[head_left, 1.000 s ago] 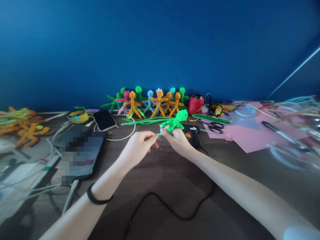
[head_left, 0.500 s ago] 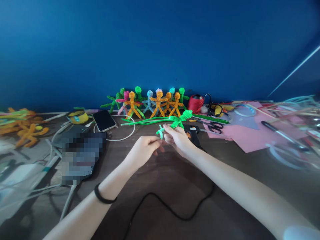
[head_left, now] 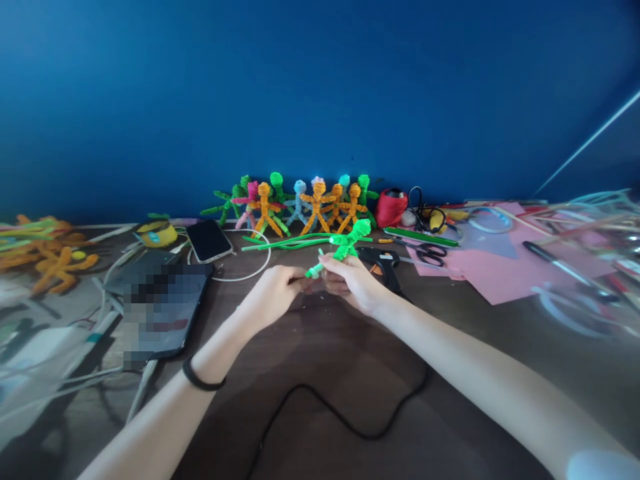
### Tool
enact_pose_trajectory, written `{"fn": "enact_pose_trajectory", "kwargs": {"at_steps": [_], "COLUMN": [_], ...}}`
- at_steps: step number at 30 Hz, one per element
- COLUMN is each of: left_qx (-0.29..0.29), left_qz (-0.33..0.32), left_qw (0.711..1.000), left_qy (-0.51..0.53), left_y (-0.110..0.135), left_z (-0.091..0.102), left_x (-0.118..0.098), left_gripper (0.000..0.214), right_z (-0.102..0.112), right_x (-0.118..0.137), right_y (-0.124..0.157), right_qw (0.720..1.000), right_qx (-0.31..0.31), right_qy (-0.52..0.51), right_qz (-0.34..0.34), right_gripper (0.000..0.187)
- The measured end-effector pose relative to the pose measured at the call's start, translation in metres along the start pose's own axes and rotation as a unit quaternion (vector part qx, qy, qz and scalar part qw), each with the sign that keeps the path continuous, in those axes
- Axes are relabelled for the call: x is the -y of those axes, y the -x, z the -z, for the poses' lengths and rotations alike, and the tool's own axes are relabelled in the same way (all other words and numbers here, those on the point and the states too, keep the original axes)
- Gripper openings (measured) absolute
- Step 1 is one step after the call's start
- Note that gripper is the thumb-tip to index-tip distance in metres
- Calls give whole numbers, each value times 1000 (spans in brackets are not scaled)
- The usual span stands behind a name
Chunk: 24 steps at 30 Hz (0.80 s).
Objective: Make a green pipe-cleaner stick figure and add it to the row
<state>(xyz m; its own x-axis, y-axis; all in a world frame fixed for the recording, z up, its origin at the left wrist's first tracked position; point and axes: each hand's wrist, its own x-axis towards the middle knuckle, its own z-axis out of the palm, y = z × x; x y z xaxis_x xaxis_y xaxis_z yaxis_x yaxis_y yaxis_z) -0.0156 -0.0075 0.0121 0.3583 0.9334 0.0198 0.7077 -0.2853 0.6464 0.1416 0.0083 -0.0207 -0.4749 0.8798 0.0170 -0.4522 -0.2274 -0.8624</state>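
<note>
A bright green pipe-cleaner figure (head_left: 354, 239) is up in front of me, its round head pointing to the upper right. My right hand (head_left: 356, 283) grips it by the lower body between thumb and fingers. One limb, wound with paler green pipe cleaner (head_left: 315, 270), sticks out to the left between my hands. At that limb's end my left hand (head_left: 276, 295) is closed in a pinch, a black band round its wrist; the tip inside its fingers is hidden.
Several finished pipe-cleaner figures (head_left: 317, 203) stand along the blue wall. Loose green pipe cleaners (head_left: 285, 243) lie before them. A glue gun (head_left: 384, 261), scissors (head_left: 433, 253) and pink paper (head_left: 493, 273) are to the right. At left lie a phone (head_left: 207, 241) and a dark tablet-like device (head_left: 193, 313).
The figure and my right hand have shifted slightly left. My left hand has moved left and up a little, and the pale loop of pipe cleaner now lies tighter round the limb.
</note>
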Motion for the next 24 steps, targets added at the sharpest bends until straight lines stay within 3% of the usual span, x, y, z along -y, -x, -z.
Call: {"fn": "enact_pose_trajectory", "kwargs": {"at_steps": [9,17,24], "left_qx": [-46,-81,-77], "left_qz": [15,34,53], "left_qw": [994,981,987], "left_qy": [-101,-173,-134], "left_y": [2,4,9], "left_z": [10,11,10], "left_x": [-2,-10,-24], "left_gripper": [24,24,27], "right_z": [8,9,10], "right_x": [-5,-8,-8], "right_y": [-1,-2,-3], "right_qw": [986,919,893], "right_qx": [3,-13,-61], "right_qy": [161,370,407], "right_qz": [37,133,183], "right_gripper": [31,31,27]}}
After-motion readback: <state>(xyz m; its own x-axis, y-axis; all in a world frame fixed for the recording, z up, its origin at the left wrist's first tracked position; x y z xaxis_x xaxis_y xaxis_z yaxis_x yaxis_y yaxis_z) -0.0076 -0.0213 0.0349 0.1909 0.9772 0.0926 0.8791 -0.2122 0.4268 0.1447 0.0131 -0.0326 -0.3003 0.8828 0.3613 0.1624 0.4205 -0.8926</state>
